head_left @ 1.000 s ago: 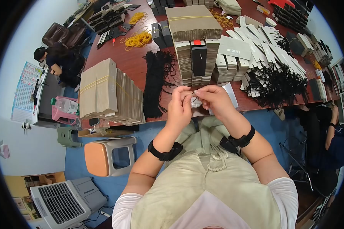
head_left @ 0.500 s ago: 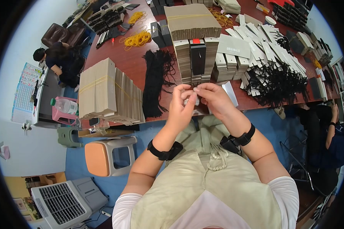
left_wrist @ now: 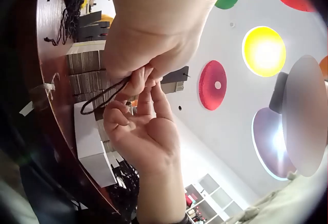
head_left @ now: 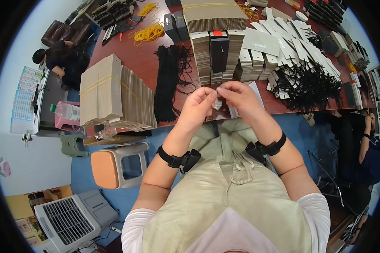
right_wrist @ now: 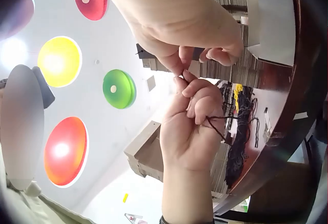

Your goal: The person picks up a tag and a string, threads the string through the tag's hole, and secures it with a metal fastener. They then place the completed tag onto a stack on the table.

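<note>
Both hands meet at the fingertips over the table's near edge. My left hand (head_left: pixel 198 105) holds a thin black cord (right_wrist: pixel 225 117); in the right wrist view its fingers are curled, with a loop of the cord sticking out past them. In the left wrist view that cord (left_wrist: pixel 83 108) hangs as a narrow loop beside the hands. My right hand (head_left: pixel 244 100) pinches a short dark bit of the cord between thumb and forefinger, right against the left fingertips. The ends between the fingertips are mostly hidden.
Behind the hands stand stacks of grey-brown cards (head_left: pixel 200 50) with a black box (head_left: pixel 219 55). A bundle of black cords (head_left: pixel 169 84) and banded cards (head_left: pixel 101 90) lie left. White tags with black strings (head_left: pixel 308 86) spread right. A white box (left_wrist: pixel 95 147) sits near the edge.
The head view has tilted, so the table sits higher in it. Both hands stay together at the fingertips; the left fingers look more curled in than before.
</note>
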Demonstrator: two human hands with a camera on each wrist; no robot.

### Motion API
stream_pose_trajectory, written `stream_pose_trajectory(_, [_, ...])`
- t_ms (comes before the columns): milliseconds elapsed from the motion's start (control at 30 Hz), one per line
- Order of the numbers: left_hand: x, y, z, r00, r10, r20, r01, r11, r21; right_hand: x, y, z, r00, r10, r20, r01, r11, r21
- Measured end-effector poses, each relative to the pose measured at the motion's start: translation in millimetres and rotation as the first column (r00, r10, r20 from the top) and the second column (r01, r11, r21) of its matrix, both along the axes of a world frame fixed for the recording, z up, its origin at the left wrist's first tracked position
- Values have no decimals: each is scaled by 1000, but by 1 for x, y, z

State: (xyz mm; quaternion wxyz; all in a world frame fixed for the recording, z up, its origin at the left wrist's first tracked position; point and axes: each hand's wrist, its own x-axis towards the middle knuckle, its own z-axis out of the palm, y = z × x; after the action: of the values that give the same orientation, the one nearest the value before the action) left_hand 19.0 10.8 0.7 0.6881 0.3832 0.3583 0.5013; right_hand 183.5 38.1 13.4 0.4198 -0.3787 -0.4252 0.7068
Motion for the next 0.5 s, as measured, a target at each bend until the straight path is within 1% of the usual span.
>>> stream_pose_trajectory(33, [0, -2, 2, 996, 37, -81, -35, 999, 21, 8, 4, 0, 999, 31, 12, -30, 999, -25])
stream_pose_trajectory(67, [1, -4, 4, 984, 74, -161, -68, 997, 44, 19, 8, 1, 980, 16, 200, -46, 988, 146])
stream_pose_trajectory(100, [1, -5, 4, 980, 93, -174, -85, 995, 52, 33, 13, 2, 926, -32, 376, -92, 948, 306])
stream_pose_trajectory(133, [0, -6, 5, 976, 112, -187, -102, 993, 60, 44, 16, 2, 842, -109, 529, -167, 879, 446])
stream_pose_trajectory(167, [0, -7, 5, 971, 130, -200, -119, 991, 68, 51, 18, 0, 741, -122, 660, -265, 850, 455])
stream_pose_trajectory(233, [1, -8, 0, 957, 137, -256, -112, 987, 113, 60, 18, -4, 480, -179, 859, -451, 789, 417])
stream_pose_trajectory(267, [1, -8, -1, 948, 142, -283, -107, 985, 137, 59, 17, -9, 456, -212, 864, -471, 766, 437])
stream_pose_trajectory(333, [3, -7, -3, 952, 131, -275, -96, 986, 137, 52, 13, -19, 408, -279, 870, -515, 716, 471])
stream_pose_trajectory(367, [4, -7, -4, 954, 127, -272, -92, 986, 137, 47, 9, -21, 377, -325, 867, -465, 743, 481])
stream_pose_trajectory(467, [3, -7, -8, 953, 122, -279, -84, 986, 145, 39, 11, -34, 386, -431, 816, -407, 714, 570])
stream_pose_trajectory(500, [3, -7, -8, 949, 122, -290, -83, 986, 144, 39, 11, -33, 377, -417, 827, -421, 718, 554])
